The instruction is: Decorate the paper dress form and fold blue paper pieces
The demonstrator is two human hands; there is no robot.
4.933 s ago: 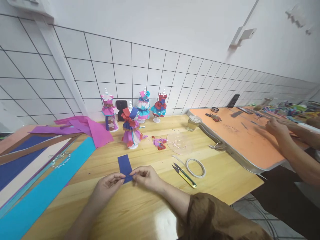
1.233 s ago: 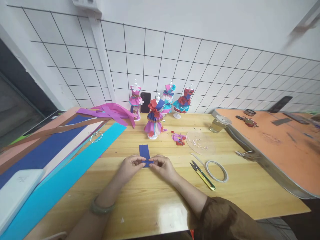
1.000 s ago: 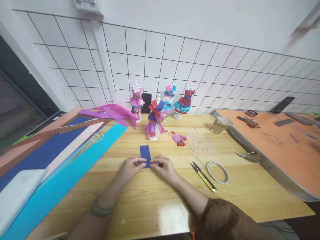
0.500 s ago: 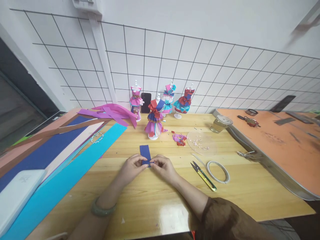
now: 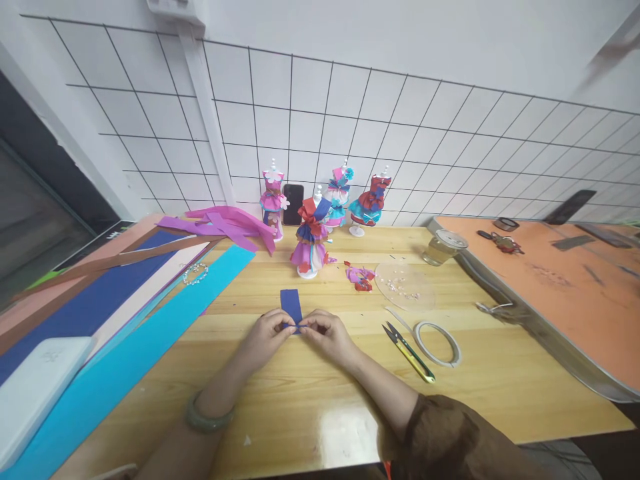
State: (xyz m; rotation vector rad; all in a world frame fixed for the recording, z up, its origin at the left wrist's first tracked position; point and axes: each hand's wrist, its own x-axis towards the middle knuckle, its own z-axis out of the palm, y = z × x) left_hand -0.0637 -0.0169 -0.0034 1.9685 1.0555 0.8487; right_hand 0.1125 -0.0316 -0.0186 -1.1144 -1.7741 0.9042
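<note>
A strip of dark blue crepe paper (image 5: 291, 304) lies flat on the wooden table, its near end pinched up between my two hands. My left hand (image 5: 269, 333) grips that end from the left, thumb and fingertips together. From the right, my right hand (image 5: 327, 335) pinches the same end, the fingertips of both hands almost meeting. Just beyond the strip stands a small dress form (image 5: 310, 237) in a red, blue and purple paper dress. To the right of my right hand lie yellow-handled thread snips (image 5: 409, 352) and a roll of narrow tape (image 5: 437, 344).
Three more dressed forms (image 5: 370, 200) stand by the wall, near a dark phone (image 5: 293, 204). Coloured paper sheets (image 5: 165, 333) cover the left side, with a white box (image 5: 47, 393) on them. Paper scraps (image 5: 360, 275), a clear disc (image 5: 406, 287) with beads and a lidded cup (image 5: 444, 247) lie right.
The folded near end of the blue paper is now squeezed narrower between my fingertips. Both hands remain in nearly the same place; the view has shifted slightly.
</note>
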